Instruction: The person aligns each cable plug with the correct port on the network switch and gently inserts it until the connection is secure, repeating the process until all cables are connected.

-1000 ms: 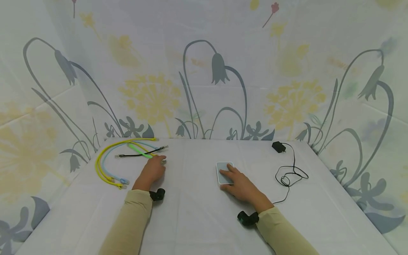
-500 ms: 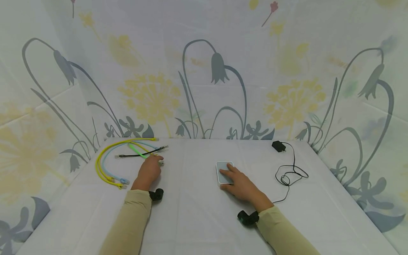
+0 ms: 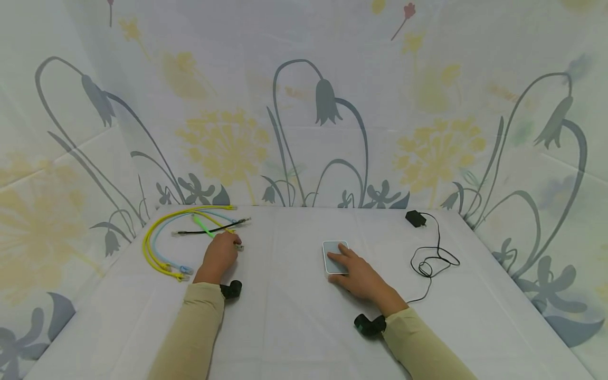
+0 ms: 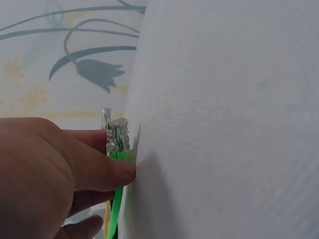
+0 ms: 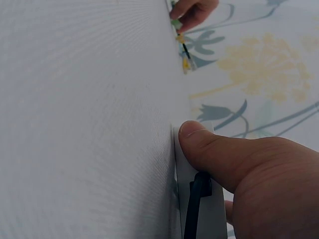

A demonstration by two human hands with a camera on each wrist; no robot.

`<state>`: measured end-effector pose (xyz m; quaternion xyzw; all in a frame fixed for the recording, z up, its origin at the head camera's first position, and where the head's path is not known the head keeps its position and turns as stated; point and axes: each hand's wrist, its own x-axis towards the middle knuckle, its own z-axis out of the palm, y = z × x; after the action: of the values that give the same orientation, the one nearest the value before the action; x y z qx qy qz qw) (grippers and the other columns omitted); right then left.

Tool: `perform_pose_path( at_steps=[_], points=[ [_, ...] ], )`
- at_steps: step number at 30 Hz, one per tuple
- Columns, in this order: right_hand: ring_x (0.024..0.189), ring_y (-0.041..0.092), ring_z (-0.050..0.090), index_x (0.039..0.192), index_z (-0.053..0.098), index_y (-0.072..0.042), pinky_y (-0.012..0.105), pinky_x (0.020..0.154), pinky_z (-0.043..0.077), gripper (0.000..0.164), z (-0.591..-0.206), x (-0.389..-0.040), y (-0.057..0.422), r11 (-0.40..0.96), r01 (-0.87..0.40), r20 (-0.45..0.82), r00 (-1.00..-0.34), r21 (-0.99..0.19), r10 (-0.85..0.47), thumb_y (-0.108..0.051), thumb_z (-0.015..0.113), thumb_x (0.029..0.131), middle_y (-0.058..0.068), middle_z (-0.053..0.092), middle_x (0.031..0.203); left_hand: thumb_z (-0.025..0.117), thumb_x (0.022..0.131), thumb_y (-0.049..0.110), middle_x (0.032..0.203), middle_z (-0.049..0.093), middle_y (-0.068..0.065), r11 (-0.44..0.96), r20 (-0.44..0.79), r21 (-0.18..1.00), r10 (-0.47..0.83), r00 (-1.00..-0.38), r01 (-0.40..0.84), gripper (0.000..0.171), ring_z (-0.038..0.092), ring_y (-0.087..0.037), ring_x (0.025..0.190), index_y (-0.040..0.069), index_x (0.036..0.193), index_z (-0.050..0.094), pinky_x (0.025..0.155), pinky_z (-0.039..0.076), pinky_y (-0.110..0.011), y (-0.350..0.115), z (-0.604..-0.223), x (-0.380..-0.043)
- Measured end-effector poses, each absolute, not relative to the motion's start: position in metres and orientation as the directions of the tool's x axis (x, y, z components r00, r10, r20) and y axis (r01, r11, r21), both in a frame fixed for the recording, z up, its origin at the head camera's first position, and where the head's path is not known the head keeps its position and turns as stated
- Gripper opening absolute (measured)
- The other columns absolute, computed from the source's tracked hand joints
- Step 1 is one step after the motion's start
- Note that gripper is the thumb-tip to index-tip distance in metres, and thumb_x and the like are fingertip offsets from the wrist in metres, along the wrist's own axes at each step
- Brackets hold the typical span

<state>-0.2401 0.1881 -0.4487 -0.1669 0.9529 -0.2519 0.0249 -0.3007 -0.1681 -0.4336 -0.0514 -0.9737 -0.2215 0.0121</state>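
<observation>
Roughly mid-bench, a wide stretch of white covering separates your two hands and runs on toward you. The back edge of the bench [image 3: 285,311] meets a floral cloth backdrop [image 3: 304,137]; the right edge slants outward past a black adapter [image 3: 415,218], which sits near the back corner. Yellow cables [image 3: 146,248] curve close to the back edge on the left.

Your left hand [image 3: 219,257] is closed to a pinch, thumb and fingers on the green cable [image 4: 118,209] just below its clear plug [image 4: 118,134], low by the bench surface. Your right hand [image 3: 362,277] is loosely spread, fingers resting on top of the white box [image 3: 335,268], thumb against its side; the box lies flat, right of centre.

Materials: box smooth, squarish, rounded corners, pale grey top, a black plug [image 5: 198,186] seated in one side. Covering finely woven, faintly creased. Plastic cable ends glint; a light blue cable [image 3: 185,270] bends inside the yellow curve, and a short black cable [image 3: 197,232] crosses the group nearly straight. The adapter is blocky, its thin cord [image 3: 429,269] looped loosely, then passing out of your sight at the right sleeve [image 3: 423,343]
</observation>
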Motion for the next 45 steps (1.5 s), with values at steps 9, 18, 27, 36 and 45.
perform_pose_path(
  at_steps=[9, 18, 27, 36, 45],
  points=[
    [0.145, 0.040, 0.027, 0.145, 0.047, -0.022, 0.058, 0.111, 0.033, 0.060, -0.449, -0.240, 0.189, 0.813, -0.312, 0.046, -0.941, -0.492, -0.334, -0.036, 0.067, 0.091, 0.014, 0.024, 0.160, 0.051, 0.094, -0.004, 0.129, 0.056, -0.023, 0.886, 0.048, 0.432, 0.162, -0.986, 0.167, 0.030, 0.051, -0.042, 0.124, 0.002, 0.119, 0.066, 0.103, 0.043, -0.051, -0.166, -0.434, -0.300],
    [0.145, 0.040, 0.026, 0.145, 0.047, -0.020, 0.058, 0.111, 0.032, 0.059, -0.449, -0.239, 0.189, 0.805, -0.324, 0.056, -0.938, -0.496, -0.342, -0.036, 0.066, 0.091, 0.015, 0.025, 0.159, 0.054, 0.096, 0.003, 0.118, 0.059, -0.018, 0.869, 0.168, 0.406, 0.235, -0.957, 0.284, 0.026, 0.058, -0.038, 0.112, 0.004, 0.119, 0.066, 0.096, 0.047, -0.050, -0.163, -0.439, -0.301],
    [0.145, 0.040, 0.026, 0.145, 0.047, -0.020, 0.058, 0.111, 0.033, 0.059, -0.449, -0.240, 0.189, 0.808, -0.321, 0.050, -0.938, -0.494, -0.342, -0.036, 0.066, 0.091, 0.015, 0.025, 0.159, 0.055, 0.097, 0.004, 0.118, 0.059, -0.017, 0.854, 0.240, 0.386, 0.271, -0.932, 0.348, 0.028, 0.059, -0.037, 0.111, 0.007, 0.121, 0.067, 0.094, 0.048, -0.049, -0.161, -0.437, -0.302],
    [0.145, 0.040, 0.027, 0.145, 0.047, -0.021, 0.057, 0.111, 0.033, 0.060, -0.448, -0.238, 0.189, 0.814, -0.311, 0.043, -0.942, -0.490, -0.334, -0.035, 0.067, 0.091, 0.014, 0.025, 0.159, 0.062, 0.091, 0.000, 0.101, 0.062, -0.013, 0.851, 0.384, 0.235, 0.362, -0.849, 0.469, 0.025, 0.061, -0.030, 0.093, 0.008, 0.112, 0.072, 0.084, 0.052, -0.043, -0.155, -0.436, -0.301],
    [0.145, 0.040, 0.026, 0.145, 0.047, -0.021, 0.058, 0.111, 0.033, 0.059, -0.447, -0.238, 0.189, 0.813, -0.307, 0.042, -0.943, -0.494, -0.331, -0.035, 0.067, 0.091, 0.014, 0.025, 0.160, 0.062, 0.092, 0.004, 0.102, 0.065, -0.011, 0.864, 0.340, 0.143, 0.415, -0.844, 0.482, 0.024, 0.062, -0.031, 0.095, 0.010, 0.112, 0.073, 0.083, 0.050, -0.047, -0.146, -0.429, -0.297]
  ],
)
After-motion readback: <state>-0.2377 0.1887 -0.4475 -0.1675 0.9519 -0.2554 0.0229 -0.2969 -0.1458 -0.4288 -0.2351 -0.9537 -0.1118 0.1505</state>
